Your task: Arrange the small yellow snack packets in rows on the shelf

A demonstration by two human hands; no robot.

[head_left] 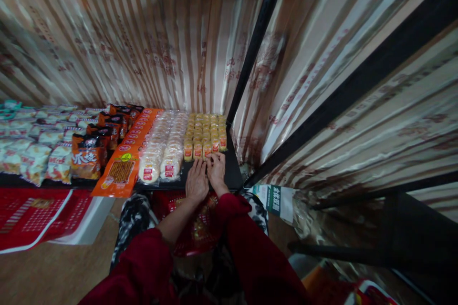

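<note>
My left hand (197, 180) reaches to the front of the rows of small yellow snack packets (204, 128), fingers stretched forward and nearly flat. Beside it, my right hand (216, 171) has its fingers bent and drawn together at the front row, against a small yellow packet (206, 149) with a red label. The fingers partly cover that packet's lower end. Just left of the hands are two rows of round white cakes in clear wrappers (170, 164) with red labels. All these goods lie on a black shelf (232, 171).
Left of the cakes lie an orange printed snack strip (123, 164), orange-and-black bags (86, 155) and several rows of white bags (36, 159). A red basket (191, 248) stands between my legs; another red basket (32, 219) is at left. Black poles (255, 40) and a pleated curtain (171, 33) border the shelf.
</note>
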